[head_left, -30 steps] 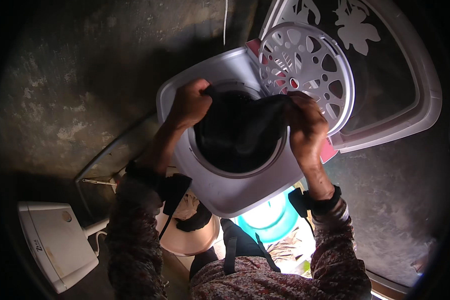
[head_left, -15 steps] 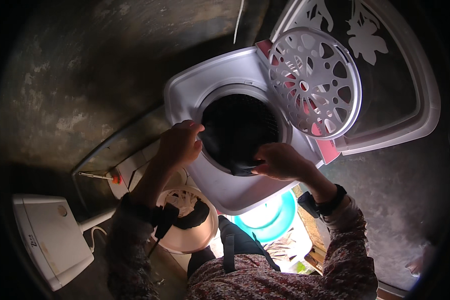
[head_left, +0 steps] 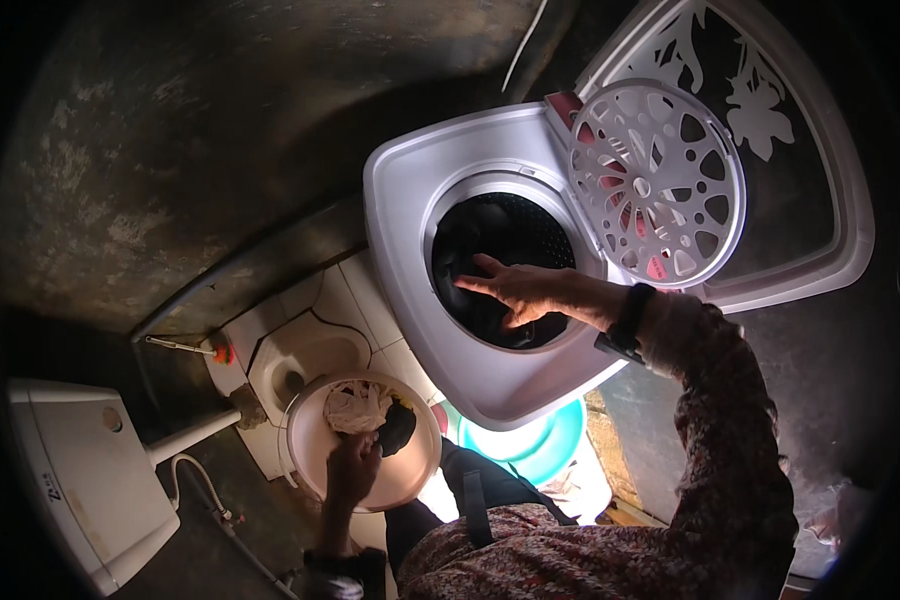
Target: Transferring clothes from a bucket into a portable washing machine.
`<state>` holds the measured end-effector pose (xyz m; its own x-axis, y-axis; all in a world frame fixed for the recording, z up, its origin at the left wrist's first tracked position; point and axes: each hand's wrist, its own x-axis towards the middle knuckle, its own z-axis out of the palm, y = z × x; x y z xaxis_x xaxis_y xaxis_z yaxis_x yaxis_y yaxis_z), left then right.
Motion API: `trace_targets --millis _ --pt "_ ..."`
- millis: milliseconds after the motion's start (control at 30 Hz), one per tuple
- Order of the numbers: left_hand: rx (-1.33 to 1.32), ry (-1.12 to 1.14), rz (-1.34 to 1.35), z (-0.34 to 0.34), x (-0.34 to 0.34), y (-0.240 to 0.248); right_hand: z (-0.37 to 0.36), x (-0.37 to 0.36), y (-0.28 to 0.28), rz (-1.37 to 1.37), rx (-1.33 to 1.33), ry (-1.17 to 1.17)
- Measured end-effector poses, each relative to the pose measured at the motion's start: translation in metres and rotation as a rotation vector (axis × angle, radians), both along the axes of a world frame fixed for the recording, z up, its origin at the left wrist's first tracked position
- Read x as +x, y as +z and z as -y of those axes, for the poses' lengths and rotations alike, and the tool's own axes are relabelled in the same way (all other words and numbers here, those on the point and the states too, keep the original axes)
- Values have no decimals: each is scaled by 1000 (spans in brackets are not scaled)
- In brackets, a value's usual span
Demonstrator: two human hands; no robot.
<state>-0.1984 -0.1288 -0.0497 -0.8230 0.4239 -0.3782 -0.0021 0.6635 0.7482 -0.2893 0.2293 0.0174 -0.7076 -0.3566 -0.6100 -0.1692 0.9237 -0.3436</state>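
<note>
Dim washroom, right hand [head_left: 518, 290] over drum [head_left: 505, 265], left hand [head_left: 352, 468] in basin [head_left: 310, 450]

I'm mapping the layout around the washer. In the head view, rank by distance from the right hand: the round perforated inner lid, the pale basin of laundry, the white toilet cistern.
From the right hand:
1. Round perforated inner lid, up-right.
2. Pale basin of laundry, lower left.
3. White toilet cistern, far left.

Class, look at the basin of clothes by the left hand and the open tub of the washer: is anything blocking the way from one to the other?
Nothing visible blocks it. The perforated inner lid is swung up clear of the tub. Only the right hand hovers over the opening, above dark cloth. The left hand is at the basin.
</note>
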Motion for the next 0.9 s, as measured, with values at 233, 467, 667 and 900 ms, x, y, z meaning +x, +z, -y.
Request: trace_targets --millis 233,467,667,900 --pt "-11 169 85 55 64 -34 17 -37 -39 121 72 345" --pt "-163 306 168 69 78 -38 28 -35 -105 111 129 444" --pt "-149 214 183 69 80 -38 38 -29 -99 113 214 380" --pt "-177 192 175 76 78 -47 34 -35 -49 147 220 399"
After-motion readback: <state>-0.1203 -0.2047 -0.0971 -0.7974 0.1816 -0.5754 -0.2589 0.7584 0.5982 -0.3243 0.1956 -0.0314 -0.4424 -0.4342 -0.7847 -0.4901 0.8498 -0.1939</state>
